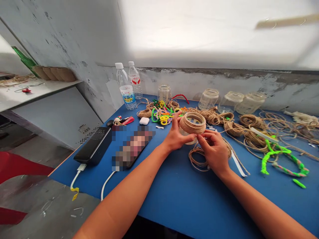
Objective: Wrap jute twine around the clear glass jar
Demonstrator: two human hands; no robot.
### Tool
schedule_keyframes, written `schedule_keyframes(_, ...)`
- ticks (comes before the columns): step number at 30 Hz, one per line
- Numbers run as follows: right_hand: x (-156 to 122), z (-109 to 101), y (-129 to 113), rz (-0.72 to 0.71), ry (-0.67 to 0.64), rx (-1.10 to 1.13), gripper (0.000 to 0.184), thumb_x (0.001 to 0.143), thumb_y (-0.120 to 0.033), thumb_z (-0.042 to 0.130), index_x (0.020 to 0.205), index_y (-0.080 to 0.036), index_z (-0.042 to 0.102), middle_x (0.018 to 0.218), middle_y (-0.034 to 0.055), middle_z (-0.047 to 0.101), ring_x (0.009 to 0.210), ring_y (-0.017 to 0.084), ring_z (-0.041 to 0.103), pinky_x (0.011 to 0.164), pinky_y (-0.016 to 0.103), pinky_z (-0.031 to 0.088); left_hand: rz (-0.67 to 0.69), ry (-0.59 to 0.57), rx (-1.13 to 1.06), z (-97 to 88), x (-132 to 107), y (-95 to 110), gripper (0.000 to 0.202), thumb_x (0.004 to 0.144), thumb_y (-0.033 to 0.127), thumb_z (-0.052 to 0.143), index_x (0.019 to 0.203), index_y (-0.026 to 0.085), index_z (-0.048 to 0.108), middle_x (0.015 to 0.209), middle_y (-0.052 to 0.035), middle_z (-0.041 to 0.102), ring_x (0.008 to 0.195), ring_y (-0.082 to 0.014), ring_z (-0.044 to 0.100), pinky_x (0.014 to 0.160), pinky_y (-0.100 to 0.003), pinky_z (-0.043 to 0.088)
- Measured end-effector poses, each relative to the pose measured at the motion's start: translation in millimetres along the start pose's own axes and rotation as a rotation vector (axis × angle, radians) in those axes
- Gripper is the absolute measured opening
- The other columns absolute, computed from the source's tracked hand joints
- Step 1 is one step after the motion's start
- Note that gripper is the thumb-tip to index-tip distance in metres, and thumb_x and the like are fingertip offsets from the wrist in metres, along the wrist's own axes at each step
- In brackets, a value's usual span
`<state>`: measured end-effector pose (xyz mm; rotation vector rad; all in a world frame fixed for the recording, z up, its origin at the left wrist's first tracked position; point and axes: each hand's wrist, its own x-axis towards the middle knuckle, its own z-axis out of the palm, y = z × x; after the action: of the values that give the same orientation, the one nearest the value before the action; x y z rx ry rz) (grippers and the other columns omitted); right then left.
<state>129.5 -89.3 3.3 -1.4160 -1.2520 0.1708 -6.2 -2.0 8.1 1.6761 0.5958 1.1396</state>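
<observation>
Our forearms (119, 202) reach forward: our left hand (175, 136) curls around a twine-wrapped glass jar (192, 124), and our right hand (213, 149) pinches its lower edge. Coiled jute twine (199, 159) lies under the right hand; pipe cleaners (161, 113) sit beyond the left on the blue table (174, 199).

The nearer plastic water bottle (124, 87) wore a blue and white label (127, 94) with a row of large Chinese characters; I could read the last one as 水, but the rest were not certain. The farther bottle (135, 79) had a red and white label (135, 79), too small for me to read. Fine print ran across my black power bank (94, 146) and a small label (83, 128) on the grey cabinet panel (57, 116), but neither was legible. My phone (132, 147) was pixelated out.
</observation>
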Motion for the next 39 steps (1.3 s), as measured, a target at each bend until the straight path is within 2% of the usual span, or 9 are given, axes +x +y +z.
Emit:
schedule_keyframes(10, -1, 1, 2, -0.014, 0.002, -0.007, 0.033, 0.082, -0.05, 0.064, 0.083, -0.018, 0.068, 0.103, 0.0098, 0.063, 0.088, 0.02, 0.061, 0.072, 0.033, 0.051, -0.108, -0.005, -0.142, 1.7, 0, 8, 0.113, 0.056, 0.043, 0.083, 0.144, 0.024, 0.015, 0.138, -0.0119, 0.041, 0.131, -0.0264, 0.045, 0.117, -0.044, 0.032)
schedule_keyframes(15, 1, 1, 2, -0.032, 0.019, -0.03, 0.034, 0.082, -0.05, 0.064, 0.082, -0.017, 0.068, 0.098, 0.0093, 0.063, 0.092, 0.021, 0.06, 0.079, 0.036, 0.049, -0.183, -0.008, -0.278, 2.2, 0, 10, 0.119, 0.053, 0.039, 0.086, 0.145, 0.028, 0.012, 0.141, -0.0111, 0.043, 0.133, -0.0272, 0.045, 0.116, -0.046, 0.033)
schedule_keyframes(19, 1, 0, 2, -0.032, 0.027, -0.025, 0.034, 0.082, -0.051, 0.064, 0.079, -0.017, 0.068, 0.094, 0.0084, 0.061, 0.09, 0.02, 0.06, 0.076, 0.034, 0.05, -0.276, -0.036, -0.338, 2.4, 0, 12, 0.118, 0.054, 0.034, 0.087, 0.146, 0.028, 0.013, 0.146, -0.0112, 0.041, 0.135, -0.0285, 0.044, 0.116, -0.047, 0.035)
schedule_keyframes(23, 1, 0, 1, -0.032, 0.024, -0.031, 0.035, 0.081, -0.052, 0.065, 0.079, -0.018, 0.068, 0.095, 0.0082, 0.062, 0.088, 0.019, 0.06, 0.071, 0.031, 0.051, -0.272, -0.056, -0.311, 2.3, 0, 15, 0.107, 0.053, 0.033, 0.088, 0.141, 0.021, 0.03, 0.143, -0.0114, 0.046, 0.134, -0.0277, 0.044, 0.117, -0.045, 0.032)
schedule_keyframes(27, 1, 0, 0, -0.011, 0.026, -0.035, 0.037, 0.08, -0.053, 0.064, 0.08, -0.017, 0.069, 0.096, 0.0085, 0.062, 0.085, 0.018, 0.06, 0.067, 0.03, 0.052, -0.306, -0.082, -0.316, 1.8, 1, 21, 0.091, 0.054, 0.034, 0.088, 0.132, 0.017, 0.043, 0.123, -0.0089, 0.06, 0.121, -0.0238, 0.054, 0.11, -0.041, 0.04)
schedule_keyframes(33, 1, 0, 2, -0.015, 0.022, -0.038, 0.034, 0.081, -0.051, 0.065, 0.081, -0.017, 0.069, 0.096, 0.0077, 0.062, 0.081, 0.016, 0.06, 0.066, 0.029, 0.052, -0.343, -0.074, -0.274, 0.9, 1, 29, 0.085, 0.055, 0.031, 0.088, 0.128, 0.02, 0.047, 0.108, -0.0047, 0.066, 0.108, -0.0208, 0.059, 0.101, -0.038, 0.047)
schedule_keyframes(39, 1, -1, 0, -0.013, 0.019, -0.033, 0.033, 0.081, -0.05, 0.065, 0.081, -0.017, 0.069, 0.097, 0.0077, 0.062, 0.08, 0.016, 0.06, 0.067, 0.029, 0.053, -0.343, -0.107, -0.284, -0.2, 2, 29, 0.083, 0.058, 0.028, 0.086, 0.13, 0.019, 0.046, 0.116, -0.0063, 0.064, 0.113, -0.0212, 0.058, 0.104, -0.037, 0.046)
